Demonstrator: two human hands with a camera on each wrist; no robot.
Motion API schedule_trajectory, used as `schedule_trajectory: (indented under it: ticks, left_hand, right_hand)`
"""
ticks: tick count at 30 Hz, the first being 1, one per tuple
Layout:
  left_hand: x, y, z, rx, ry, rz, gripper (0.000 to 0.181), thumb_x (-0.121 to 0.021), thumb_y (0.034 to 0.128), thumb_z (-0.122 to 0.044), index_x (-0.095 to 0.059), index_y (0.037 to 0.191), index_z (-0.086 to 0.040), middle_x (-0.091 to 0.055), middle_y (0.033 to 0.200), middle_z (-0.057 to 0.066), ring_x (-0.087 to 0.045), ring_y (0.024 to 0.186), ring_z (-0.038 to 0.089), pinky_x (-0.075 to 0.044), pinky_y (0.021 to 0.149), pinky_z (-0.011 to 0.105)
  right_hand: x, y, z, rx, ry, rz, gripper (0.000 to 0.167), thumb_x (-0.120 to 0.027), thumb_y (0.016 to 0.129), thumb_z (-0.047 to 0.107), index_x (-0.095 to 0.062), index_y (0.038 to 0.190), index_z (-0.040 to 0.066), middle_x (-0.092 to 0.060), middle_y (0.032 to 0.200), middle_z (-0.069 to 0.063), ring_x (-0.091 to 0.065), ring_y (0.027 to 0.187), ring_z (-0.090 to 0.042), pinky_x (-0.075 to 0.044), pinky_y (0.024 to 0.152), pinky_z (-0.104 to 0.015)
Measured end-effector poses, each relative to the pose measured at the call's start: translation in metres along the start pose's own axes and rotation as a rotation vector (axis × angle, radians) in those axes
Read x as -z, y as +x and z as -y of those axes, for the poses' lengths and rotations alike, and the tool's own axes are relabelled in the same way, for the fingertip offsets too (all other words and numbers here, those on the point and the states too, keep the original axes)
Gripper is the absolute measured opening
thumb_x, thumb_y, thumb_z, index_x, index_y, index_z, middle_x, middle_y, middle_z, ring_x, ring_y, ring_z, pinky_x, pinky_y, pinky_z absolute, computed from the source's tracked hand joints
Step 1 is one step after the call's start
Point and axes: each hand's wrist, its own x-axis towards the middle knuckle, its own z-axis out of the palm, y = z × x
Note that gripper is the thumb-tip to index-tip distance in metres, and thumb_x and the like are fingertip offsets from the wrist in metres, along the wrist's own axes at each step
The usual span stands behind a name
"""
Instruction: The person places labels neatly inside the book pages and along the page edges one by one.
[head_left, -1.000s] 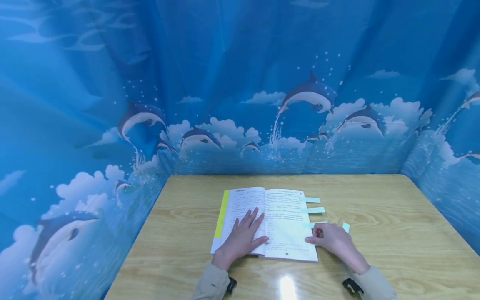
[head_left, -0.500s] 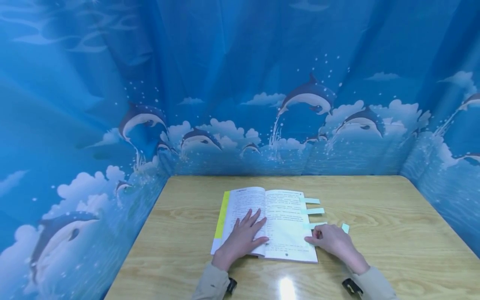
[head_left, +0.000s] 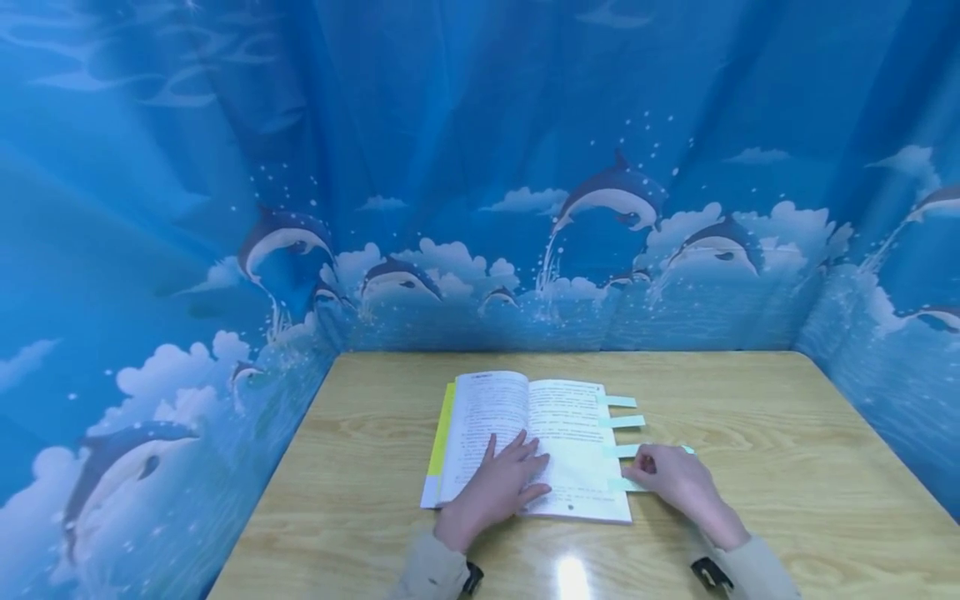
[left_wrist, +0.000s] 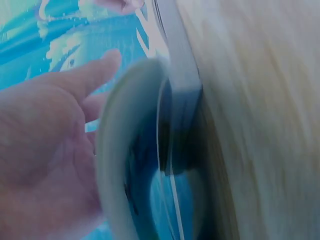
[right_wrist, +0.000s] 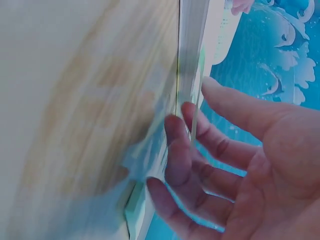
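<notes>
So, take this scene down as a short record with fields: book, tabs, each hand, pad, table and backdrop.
Book: open, yellow strip along its left edge
Tabs: four, pale green, sticking out past the book's right edge
Left hand: resting across the book's middle
Right hand: curled at the lowest tab
Pad: pale green, mostly hidden by the right hand in the head view
Table: wood-grain, under the book
Backdrop: blue, printed with dolphins and clouds

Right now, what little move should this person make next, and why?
Perhaps press the lowest green strip flat against the right page: its inner end lies on that page, its outer part sits at the right hand, between thumb and fingers, and three similar strips above it already jut from the same page.
</notes>
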Motion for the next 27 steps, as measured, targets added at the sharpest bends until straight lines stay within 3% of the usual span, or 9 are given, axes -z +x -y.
schedule_trajectory:
  ticks: [4,9,14,18,24,27]
  left_hand:
    - [-0.008,0.002,-0.011,-0.043,0.038,0.026,0.07,-0.063,0.0931,-0.058,-0.05,0.15,-0.02,-0.04,0.16,0.005,-0.027,0.153,0.027,-0.016,0.118,0.072]
    - [-0.018,0.003,-0.017,-0.021,0.071,0.054,0.093,-0.072,0.0826,-0.064,-0.039,0.157,-0.018,-0.025,0.167,0.011,-0.012,0.156,0.031,-0.01,0.119,0.07]
    - [-0.022,0.002,-0.018,0.01,0.116,0.028,0.094,-0.075,0.0813,-0.06,-0.039,0.157,-0.017,-0.026,0.166,0.013,-0.016,0.155,0.032,-0.013,0.12,0.068]
    - [-0.021,0.001,-0.015,0.018,0.093,0.019,0.095,-0.076,0.0792,-0.059,-0.04,0.156,-0.016,-0.027,0.166,0.013,-0.02,0.154,0.032,-0.014,0.12,0.067]
    - [-0.014,0.001,-0.01,0.005,0.041,0.005,0.097,-0.081,0.0734,-0.056,-0.045,0.153,-0.015,-0.033,0.163,0.012,-0.026,0.152,0.031,-0.017,0.121,0.065]
    - [-0.011,0.0,-0.008,-0.014,0.031,-0.007,0.093,-0.082,0.073,-0.054,-0.049,0.151,-0.014,-0.037,0.161,0.011,-0.03,0.151,0.031,-0.019,0.121,0.064]
  right_hand:
    - [0.004,-0.003,-0.004,0.026,0.013,-0.062,0.016,-0.077,0.089,0.027,-0.069,0.085,0.014,-0.061,0.071,0.006,-0.05,0.062,-0.012,-0.04,0.057,-0.027]
    - [0.008,-0.007,-0.007,0.06,0.044,-0.159,0.012,-0.077,0.09,0.024,-0.069,0.086,0.016,-0.065,0.076,0.006,-0.049,0.059,-0.011,-0.038,0.051,-0.024]
    - [0.013,-0.01,-0.009,0.076,0.051,-0.241,0.008,-0.075,0.091,0.022,-0.071,0.09,0.016,-0.068,0.082,0.004,-0.051,0.06,-0.009,-0.041,0.05,-0.023]
    - [0.015,-0.013,-0.011,0.102,0.038,-0.306,0.008,-0.076,0.091,0.02,-0.072,0.094,0.015,-0.071,0.091,-0.001,-0.057,0.069,-0.01,-0.045,0.054,-0.025]
    - [0.016,-0.016,-0.016,0.19,0.01,-0.401,0.013,-0.079,0.088,0.02,-0.073,0.098,0.014,-0.071,0.101,-0.007,-0.064,0.08,-0.02,-0.049,0.058,-0.032]
    - [0.016,-0.017,-0.018,0.207,0.007,-0.417,0.022,-0.081,0.087,0.021,-0.073,0.105,0.011,-0.07,0.11,-0.013,-0.067,0.089,-0.029,-0.056,0.066,-0.042]
